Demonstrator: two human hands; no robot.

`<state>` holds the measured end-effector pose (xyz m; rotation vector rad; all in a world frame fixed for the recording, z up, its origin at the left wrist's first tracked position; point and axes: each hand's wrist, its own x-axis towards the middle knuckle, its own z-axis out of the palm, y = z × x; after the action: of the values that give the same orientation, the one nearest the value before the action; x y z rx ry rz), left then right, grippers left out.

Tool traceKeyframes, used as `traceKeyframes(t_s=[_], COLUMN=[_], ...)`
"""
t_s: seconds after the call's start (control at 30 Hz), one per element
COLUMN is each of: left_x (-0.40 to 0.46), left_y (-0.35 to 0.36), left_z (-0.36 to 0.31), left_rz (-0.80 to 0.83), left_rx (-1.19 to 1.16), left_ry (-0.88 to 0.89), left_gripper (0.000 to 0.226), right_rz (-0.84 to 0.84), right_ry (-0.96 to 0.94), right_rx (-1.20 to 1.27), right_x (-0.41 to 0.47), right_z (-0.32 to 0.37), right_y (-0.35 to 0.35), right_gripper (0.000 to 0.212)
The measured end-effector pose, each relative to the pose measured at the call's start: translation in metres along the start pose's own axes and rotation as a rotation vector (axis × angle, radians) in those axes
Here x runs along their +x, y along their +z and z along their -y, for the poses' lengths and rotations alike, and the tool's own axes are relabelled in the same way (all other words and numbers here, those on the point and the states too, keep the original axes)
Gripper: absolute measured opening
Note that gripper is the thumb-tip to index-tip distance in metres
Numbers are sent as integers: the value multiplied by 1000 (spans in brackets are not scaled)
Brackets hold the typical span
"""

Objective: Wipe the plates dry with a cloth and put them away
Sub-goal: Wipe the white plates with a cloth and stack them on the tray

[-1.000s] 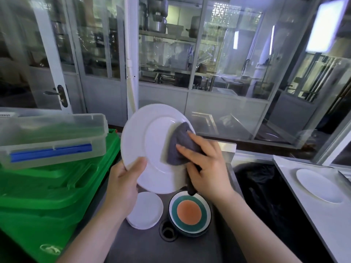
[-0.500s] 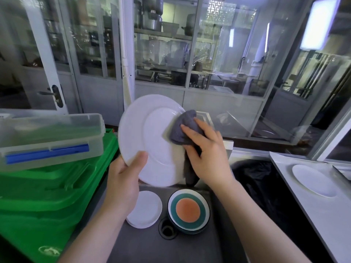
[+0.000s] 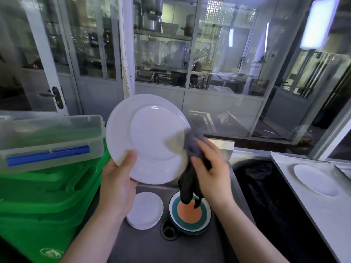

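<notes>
My left hand (image 3: 118, 182) grips the lower left rim of a large white plate (image 3: 150, 137), held upright and tilted above a steel sink, thumb on its face. My right hand (image 3: 210, 169) holds a dark grey cloth (image 3: 193, 143) against the plate's right rim; the cloth's tail hangs down toward the sink. In the sink (image 3: 193, 249) lie a small white plate (image 3: 145, 210) and a bowl with orange centre and teal ring (image 3: 190, 213). Another white plate (image 3: 315, 180) lies flat on the white counter at the right.
Green crates (image 3: 43, 198) stack at the left with a clear lidded box with a blue clip (image 3: 49, 141) on top. A black-lined bin (image 3: 266, 186) sits right of the sink. The sink drain (image 3: 169, 229) is beside the bowl. Glass partitions stand behind.
My right hand has slid the cloth from the plate's middle to its right edge and downward, and the cloth's tail now hangs lower. The plate's face is more exposed.
</notes>
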<state>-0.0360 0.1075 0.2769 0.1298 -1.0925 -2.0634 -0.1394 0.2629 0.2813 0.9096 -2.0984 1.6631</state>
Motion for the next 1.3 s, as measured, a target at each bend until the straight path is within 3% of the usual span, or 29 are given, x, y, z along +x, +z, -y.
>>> traceKeyframes(t_s=[0.1, 0.17, 0.23, 0.27, 0.37, 0.47, 0.53, 0.63, 0.8, 0.87, 0.93, 1.0, 1.07, 1.13, 1.23, 1.3], left_x=[4, 5, 4, 3, 1, 4, 10, 28, 52, 55, 54, 51, 50, 49, 50, 49], left_y=[-7, -5, -1, 1, 1, -14, -28, -37, -27, -24, -22, -21, -19, -10, 10, 21], left_z=[-5, -6, -2, 1, 8, 12, 11, 3, -20, -26, -28, -28, -29, -31, -29, -26], left_rz=[43, 78, 105, 118, 199, 445, 524, 337, 237, 266, 306, 345, 359, 324, 195, 105], left_rx=[-86, -123, -141, -141, -137, -122, -172, -299, 64, 124, 135, 127, 116, 125, 137, 141], left_ry=[-31, -54, -101, -129, -246, -455, -509, -568, -496, -435, -350, -286, -249, -202, -98, -32], left_gripper=[28, 40, 51, 55, 78, 109, 99, 62, 36, 30, 31, 28, 28, 29, 23, 16], right_rz=[-81, -17, 67, 94, 81, 45, 100, 193, 269, 212, 49, -151, -222, -188, 3, 57], right_ry=[494, 672, 752, 772, 764, 713, 685, 675, 735, 792, 804, 710, 503, 219, -183, -219], right_rx=[667, 847, 849, 866, 915, 906, 912, 860, 846, 819, 778, 758, 678, 389, -102, -262], right_x=[2, 5, 7, 8, 12, 21, 25, 33, 34, 35, 38, 41, 45, 52, 68, 73], right_z=[-1, 3, 11, 15, 20, 17, 16, 18, 19, 21, 16, 10, 7, 12, 20, 20], right_y=[-8, -11, -9, -8, -8, -17, -26, -39, -42, -41, -40, -41, -42, -40, -30, -21], right_gripper=[25, 31, 57, 60, 49, 48, 45, 43, 51, 58, 41, 20, 19, 25, 37, 41])
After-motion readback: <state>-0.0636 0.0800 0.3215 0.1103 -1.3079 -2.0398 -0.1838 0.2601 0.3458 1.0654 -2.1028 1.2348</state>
